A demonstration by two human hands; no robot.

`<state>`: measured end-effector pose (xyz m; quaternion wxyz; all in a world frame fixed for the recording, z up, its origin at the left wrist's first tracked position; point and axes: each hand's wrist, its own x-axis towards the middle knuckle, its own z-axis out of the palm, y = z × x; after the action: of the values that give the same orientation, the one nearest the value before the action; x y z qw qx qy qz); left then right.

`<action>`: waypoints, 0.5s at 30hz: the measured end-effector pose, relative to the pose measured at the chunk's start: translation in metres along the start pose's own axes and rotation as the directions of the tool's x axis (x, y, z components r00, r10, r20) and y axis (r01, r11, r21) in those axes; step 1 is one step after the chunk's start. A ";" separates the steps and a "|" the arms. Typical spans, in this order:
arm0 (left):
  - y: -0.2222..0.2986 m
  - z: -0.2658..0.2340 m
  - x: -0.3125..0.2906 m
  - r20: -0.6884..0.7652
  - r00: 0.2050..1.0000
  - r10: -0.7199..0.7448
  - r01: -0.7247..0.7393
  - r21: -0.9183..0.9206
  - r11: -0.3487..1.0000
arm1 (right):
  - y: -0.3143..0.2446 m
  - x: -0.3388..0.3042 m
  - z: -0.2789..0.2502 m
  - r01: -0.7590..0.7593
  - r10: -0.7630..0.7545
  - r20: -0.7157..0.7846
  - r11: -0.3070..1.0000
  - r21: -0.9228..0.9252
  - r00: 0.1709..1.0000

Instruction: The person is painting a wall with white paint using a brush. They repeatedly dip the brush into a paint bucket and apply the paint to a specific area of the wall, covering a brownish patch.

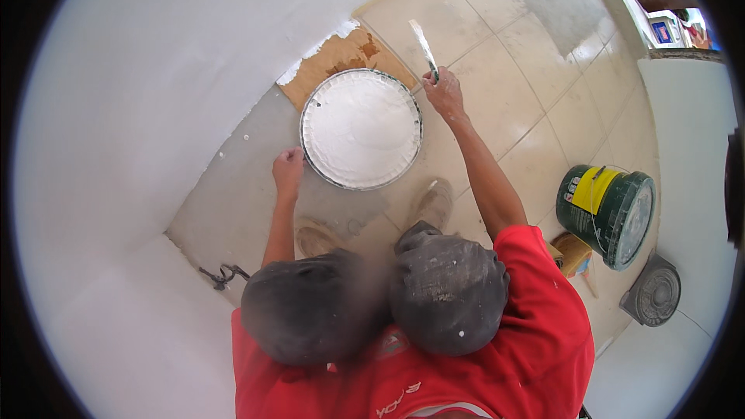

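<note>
A round bucket of white paste (361,128) stands between my feet and the wall, its dark rim smeared with white. My right hand (444,95) is closed around the handle of a putty knife (424,43), beyond the bucket's right side. White paste coats its blade, which points up and away. My left hand (289,169) is at the bucket's left edge with its fingers curled in, close to the rim. Whether those fingers grip anything cannot be made out.
Brown cardboard (341,58) lies under the bucket's far side, against the white wall (155,93). At the right a green lidded bucket (601,206) with a yellow label stands near a dark grey drain-like piece (656,291). A black cord (224,275) lies at the left wall.
</note>
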<state>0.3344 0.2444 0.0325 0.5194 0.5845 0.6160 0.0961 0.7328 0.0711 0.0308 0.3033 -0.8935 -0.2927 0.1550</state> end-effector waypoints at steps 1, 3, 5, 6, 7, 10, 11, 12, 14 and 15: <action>0.002 0.001 -0.001 -0.004 1.000 -0.018 0.018 -0.002 1.000 | -0.006 0.006 0.007 -0.009 0.009 -0.015 1.000 -0.003 1.000; 0.005 0.002 -0.002 -0.001 0.998 -0.068 0.068 -0.048 0.997 | -0.015 0.016 0.021 -0.056 0.056 -0.028 0.998 -0.028 0.998; 0.009 0.004 -0.002 0.017 0.992 -0.129 0.130 -0.134 0.982 | -0.021 0.024 0.032 -0.133 0.131 -0.029 0.989 -0.072 0.991; 0.007 0.002 0.000 -0.018 0.996 -0.088 0.086 -0.062 0.994 | -0.028 0.024 0.036 -0.138 0.137 -0.023 0.987 -0.085 0.990; 0.006 -0.002 0.003 -0.050 0.998 -0.044 0.045 0.011 0.999 | -0.035 0.024 0.039 -0.144 0.143 -0.016 0.985 -0.099 0.990; 0.018 -0.002 0.014 -0.063 0.995 0.071 -0.067 0.075 0.995 | -0.034 0.030 0.045 -0.197 0.195 -0.028 0.974 -0.109 0.980; 0.027 0.002 0.019 -0.054 0.993 0.106 -0.102 0.071 0.992 | -0.029 0.030 0.047 -0.222 0.220 -0.036 0.969 -0.107 0.975; 0.030 0.001 0.028 -0.059 0.995 0.086 -0.079 0.125 0.989 | -0.030 0.030 0.050 -0.225 0.223 -0.027 0.972 -0.075 0.974; 0.032 0.002 0.046 -0.065 0.997 0.051 -0.036 0.223 0.974 | -0.032 0.034 0.054 -0.228 0.228 -0.017 0.973 -0.014 0.973; 0.030 0.005 0.048 -0.058 0.998 0.023 -0.009 0.229 0.973 | -0.031 0.035 0.054 -0.221 0.221 -0.018 0.975 0.004 0.975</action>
<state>0.3679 0.2907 0.0268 0.4292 0.6422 0.6334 0.0463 0.7223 0.1369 0.0060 0.2879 -0.9215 -0.1887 0.1800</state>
